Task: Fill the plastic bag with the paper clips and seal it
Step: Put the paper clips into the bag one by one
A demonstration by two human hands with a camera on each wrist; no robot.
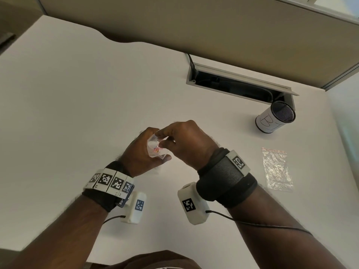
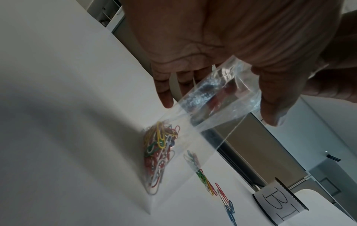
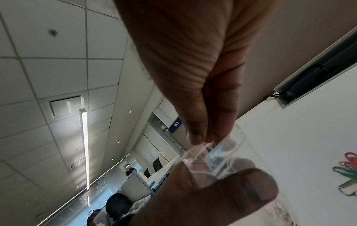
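Mid-frame, the left hand (image 1: 143, 152) holds the part-filled plastic bag (image 1: 155, 150) while the right hand (image 1: 182, 142) pinches its mouth; loose paper clips (image 2: 214, 188) on the desk (image 1: 77, 113) likely go in next.

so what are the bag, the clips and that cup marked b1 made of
Bag: thin clear plastic film, glossy; the desk shows through it and it creases and glints where the left hand and right hand hold it.
Clips: bent wire with a coloured coating, probably vinyl over metal; red, yellow, green and white.
Cup: dark mesh, likely metal, wrapped in a white paper label.
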